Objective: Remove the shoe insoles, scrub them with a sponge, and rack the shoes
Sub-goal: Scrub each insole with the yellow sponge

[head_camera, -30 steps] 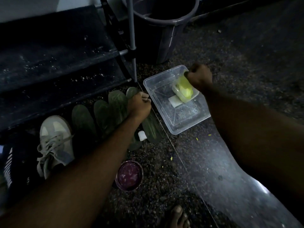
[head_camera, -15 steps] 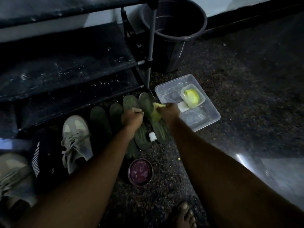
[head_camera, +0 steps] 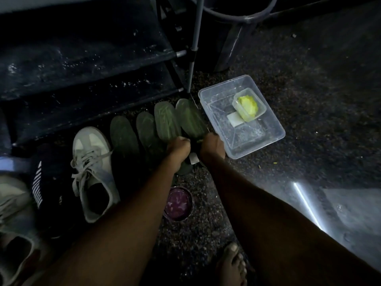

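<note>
Insoles (head_camera: pixel 165 120), four green ones, lie side by side on the floor (head_camera: pixel 206 234) between the grey shoe (head_camera: pixel 92 162) and the clear tub (head_camera: pixel 247 139), with the left hand (head_camera: pixel 178 148) and right hand (head_camera: pixel 212 144) both curled on the near ends of the two rightmost, though what either grasps I cannot tell.

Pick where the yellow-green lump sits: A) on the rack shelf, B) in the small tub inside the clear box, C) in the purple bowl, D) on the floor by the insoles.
B: the lump lies in the small tub, which sits inside the clear box.
</note>
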